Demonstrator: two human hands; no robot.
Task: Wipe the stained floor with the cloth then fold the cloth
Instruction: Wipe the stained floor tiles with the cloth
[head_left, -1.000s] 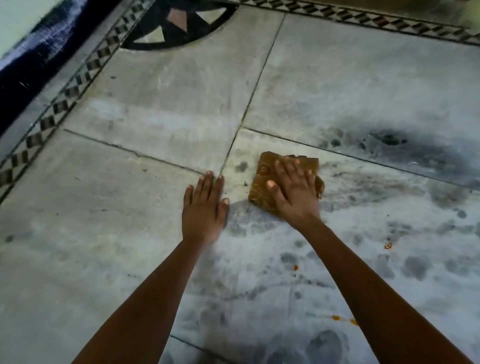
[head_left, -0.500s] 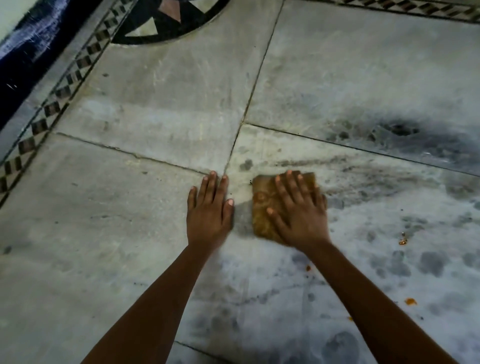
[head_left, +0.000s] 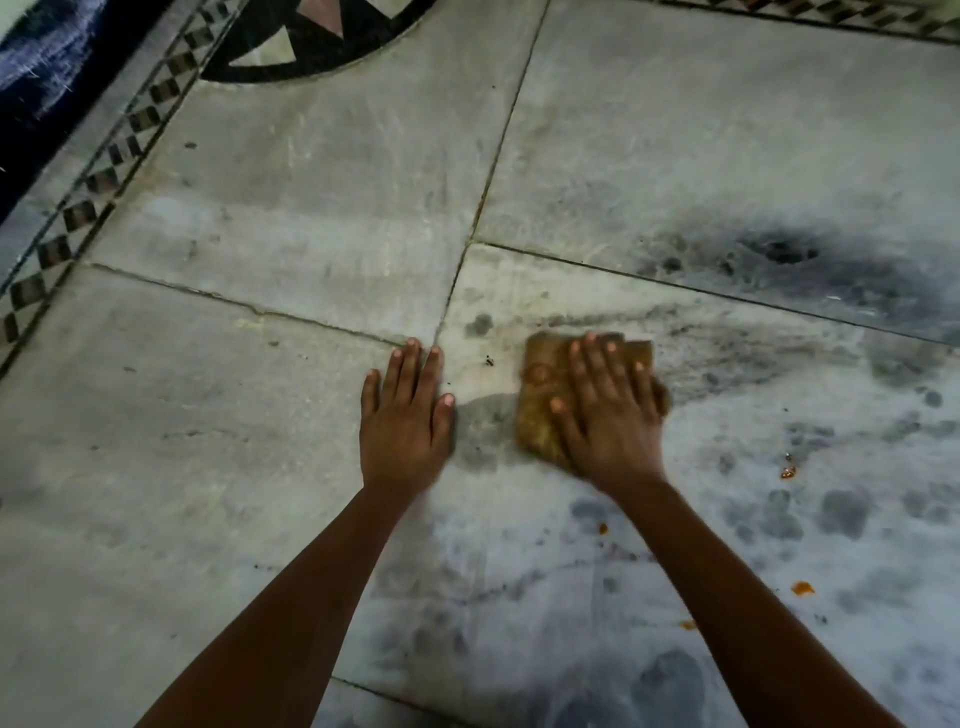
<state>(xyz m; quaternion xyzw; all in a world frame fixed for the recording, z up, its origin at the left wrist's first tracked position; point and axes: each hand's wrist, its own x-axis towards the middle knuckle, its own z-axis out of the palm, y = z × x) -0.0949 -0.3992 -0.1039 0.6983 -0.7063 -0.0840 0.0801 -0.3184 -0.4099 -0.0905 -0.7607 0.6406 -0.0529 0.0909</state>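
Both hands flat, fingers straight: left hand braces on the marble floor, right hand presses the brown cloth beside dark stains, risking smearing.

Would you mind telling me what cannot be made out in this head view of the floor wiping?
- Cloth: much of it lies under the right hand; its fold and pattern are motion-blurred.
- Floor under the left hand: hidden by the flat palm.
- Dark round inlay: cut off by the top edge.
- Orange specks: too small to identify.
- Dark stain: wet or dry cannot be told.
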